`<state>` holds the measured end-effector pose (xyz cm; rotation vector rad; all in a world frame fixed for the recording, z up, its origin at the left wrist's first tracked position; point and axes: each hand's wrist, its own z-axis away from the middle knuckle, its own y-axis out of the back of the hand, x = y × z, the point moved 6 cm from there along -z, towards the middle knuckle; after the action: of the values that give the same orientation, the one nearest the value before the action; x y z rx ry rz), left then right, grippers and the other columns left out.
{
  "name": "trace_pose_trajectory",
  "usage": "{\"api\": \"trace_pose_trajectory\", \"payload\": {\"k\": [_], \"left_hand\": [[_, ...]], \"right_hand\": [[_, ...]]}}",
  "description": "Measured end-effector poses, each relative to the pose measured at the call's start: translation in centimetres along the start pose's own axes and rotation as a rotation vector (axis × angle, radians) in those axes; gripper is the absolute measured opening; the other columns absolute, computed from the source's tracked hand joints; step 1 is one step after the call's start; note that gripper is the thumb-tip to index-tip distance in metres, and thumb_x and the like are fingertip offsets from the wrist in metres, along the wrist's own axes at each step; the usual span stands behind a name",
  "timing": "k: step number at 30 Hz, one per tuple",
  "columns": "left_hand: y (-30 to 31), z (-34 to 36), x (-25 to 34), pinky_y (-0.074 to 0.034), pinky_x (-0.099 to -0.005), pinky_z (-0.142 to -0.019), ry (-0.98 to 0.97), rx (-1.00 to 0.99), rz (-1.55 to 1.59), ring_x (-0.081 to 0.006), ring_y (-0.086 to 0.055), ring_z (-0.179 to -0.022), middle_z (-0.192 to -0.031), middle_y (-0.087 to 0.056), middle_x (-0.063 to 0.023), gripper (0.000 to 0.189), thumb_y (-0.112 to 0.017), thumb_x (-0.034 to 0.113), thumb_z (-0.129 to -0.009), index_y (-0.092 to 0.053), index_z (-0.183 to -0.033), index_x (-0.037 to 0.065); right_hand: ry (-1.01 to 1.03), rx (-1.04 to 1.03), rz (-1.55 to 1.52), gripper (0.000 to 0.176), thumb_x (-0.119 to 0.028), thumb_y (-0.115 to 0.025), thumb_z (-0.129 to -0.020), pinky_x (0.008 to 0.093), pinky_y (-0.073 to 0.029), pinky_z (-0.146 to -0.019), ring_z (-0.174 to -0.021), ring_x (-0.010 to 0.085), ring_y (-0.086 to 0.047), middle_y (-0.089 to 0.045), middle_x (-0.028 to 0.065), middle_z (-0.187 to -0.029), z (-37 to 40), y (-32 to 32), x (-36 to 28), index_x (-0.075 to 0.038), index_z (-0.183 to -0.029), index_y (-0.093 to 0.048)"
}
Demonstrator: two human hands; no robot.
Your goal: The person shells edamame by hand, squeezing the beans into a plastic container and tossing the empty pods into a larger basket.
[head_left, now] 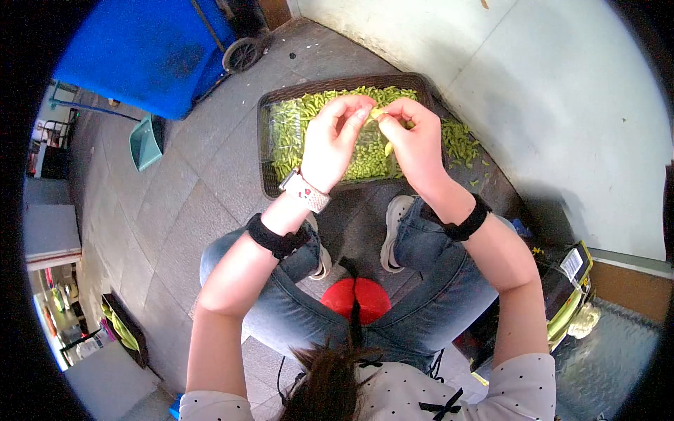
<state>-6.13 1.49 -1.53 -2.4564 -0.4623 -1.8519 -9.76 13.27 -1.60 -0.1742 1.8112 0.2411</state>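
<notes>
Over a dark plastic basket (265,140), my left hand (333,137) and my right hand (415,139) meet fingertip to fingertip. Pinched between them is a small green bean pod (377,112). A second pod (388,149) shows just below my right fingers. Many bean pods (316,105) fill the far and left parts of the basket. Inside it, a clear plastic container (286,126) lies partly behind my left hand, and shelled green beans (368,163) sit at the near side. My hands hide the basket's middle.
Loose pods (458,144) lie on the floor right of the basket, beside a white wall (562,91). A blue bin (140,49) with a wheel (242,55) and a green dustpan (146,144) stand at left. A red stool (357,300) is between my legs.
</notes>
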Motion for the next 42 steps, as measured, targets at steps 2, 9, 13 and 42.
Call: {"api": "trace_pose_trajectory", "payload": {"k": [2, 9, 13, 42], "left_hand": [[0.2, 0.1, -0.3, -0.041, -0.0193, -0.067, 0.092, -0.022, 0.056, -0.0069, -0.051, -0.075, -0.085, -0.056, -0.0023, 0.012, -0.053, 0.007, -0.078, -0.055, -0.088, 0.001], [0.5, -0.2, -0.6, -0.041, -0.0172, -0.061, -0.014, -0.009, -0.038, -0.0044, -0.049, -0.066, -0.075, -0.055, 0.0008, 0.013, -0.061, 0.002, -0.071, -0.055, -0.082, 0.001], [0.3, -0.3, -0.7, -0.041, -0.0172, -0.059, 0.0, -0.049, -0.077, -0.0047, -0.048, -0.064, -0.072, -0.054, 0.0011, 0.012, -0.062, 0.001, -0.069, -0.055, -0.08, 0.002], [-0.9, 0.0, -1.6, -0.04, -0.0188, -0.076, 0.181, -0.126, 0.171, -0.0073, -0.053, -0.083, -0.094, -0.058, -0.0073, 0.029, -0.056, 0.013, -0.077, -0.053, -0.102, -0.002]], "right_hand": [[0.107, 0.046, 0.015, 0.005, -0.003, -0.055, -0.066, 0.0205, -0.037, -0.048, -0.053, 0.0067, -0.047, -0.051, 0.0023, -0.057, -0.7, 0.6, -0.1, 0.002, -0.066, -0.053], [0.137, 0.044, 0.032, 0.006, -0.004, -0.055, -0.067, 0.0206, -0.038, -0.053, -0.056, 0.0072, -0.048, -0.052, 0.0022, -0.059, -0.9, 1.0, -0.7, 0.001, -0.066, -0.052], [0.066, 0.001, -0.024, 0.007, -0.005, -0.054, -0.068, 0.0207, -0.037, -0.051, -0.056, 0.0065, -0.047, -0.051, 0.0019, -0.059, -1.0, 1.0, -0.1, 0.001, -0.067, -0.052], [0.041, -0.157, 0.183, 0.012, -0.01, -0.048, -0.078, 0.0246, -0.033, -0.045, -0.049, 0.0104, -0.043, -0.047, 0.006, -0.055, -1.0, 0.2, 1.2, 0.001, -0.073, -0.049]]}}
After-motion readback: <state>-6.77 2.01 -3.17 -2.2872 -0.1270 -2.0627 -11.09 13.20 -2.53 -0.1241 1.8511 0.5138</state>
